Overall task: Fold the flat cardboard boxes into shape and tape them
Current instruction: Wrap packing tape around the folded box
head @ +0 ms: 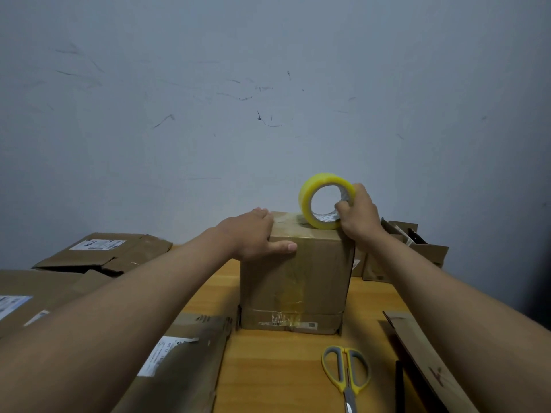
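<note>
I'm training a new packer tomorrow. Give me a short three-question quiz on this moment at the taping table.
1. True or false: the scissors are in a hand.
2. Which hand holds the yellow tape roll?
3. The left hand is: A) lifting a flat carton, B) steadying the upright cardboard box, C) cutting tape.

Key: 1 false, they lie on the wooden table. 2 the right hand. 3 B.

Box [295, 278]: matt brown cardboard, glossy clear tape strips. Tape roll [325, 204]: shiny translucent yellow plastic. Table [268, 368]: smooth wood-grain. Scissors [346, 374], lower right: metal blades, yellow-grey plastic handles.
</note>
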